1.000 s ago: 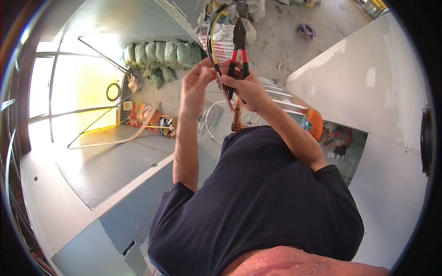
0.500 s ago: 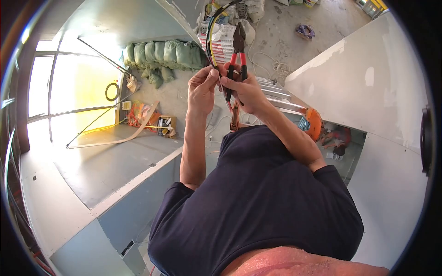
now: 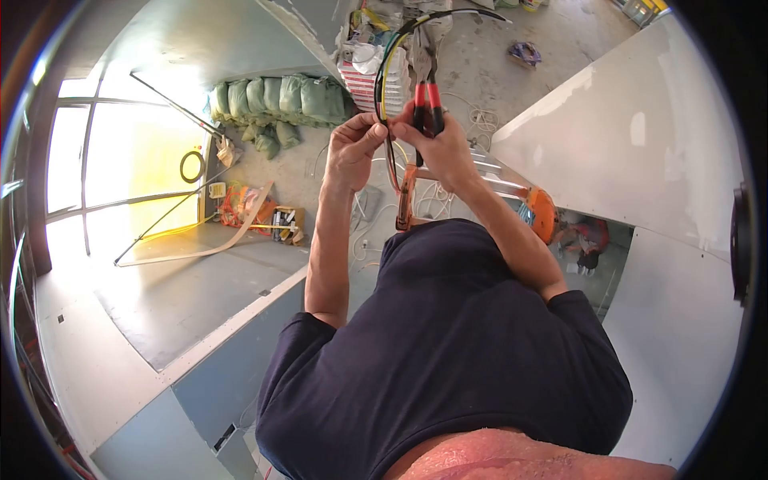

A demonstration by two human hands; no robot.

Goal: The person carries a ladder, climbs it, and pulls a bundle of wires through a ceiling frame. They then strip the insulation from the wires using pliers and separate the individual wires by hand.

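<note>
Both my hands are raised in front of my chest, high above a floor far below. My left hand [image 3: 352, 152] pinches a bundle of black, yellow and reddish wires [image 3: 390, 72] that arcs up and over to the right. My right hand [image 3: 442, 148] grips the red-and-black handles of a pair of pliers [image 3: 426, 88], whose dark jaws point up beside the wire bundle. The two hands touch at the fingertips around the wires. An orange-brown tool [image 3: 408, 196] hangs just below my hands.
An aluminium ladder [image 3: 496, 180] runs down under my arms. Far below lie green sacks [image 3: 276, 96], stacked bags, coiled white cable [image 3: 480, 116] and tools on a concrete floor. Plasterboard panels [image 3: 640, 136] flank me on the right; a bright window [image 3: 120, 160] is on the left.
Both hands have shifted slightly upward and right with the pliers. The wire bundle now bends further over to the right, and the plier handles look closer together.
</note>
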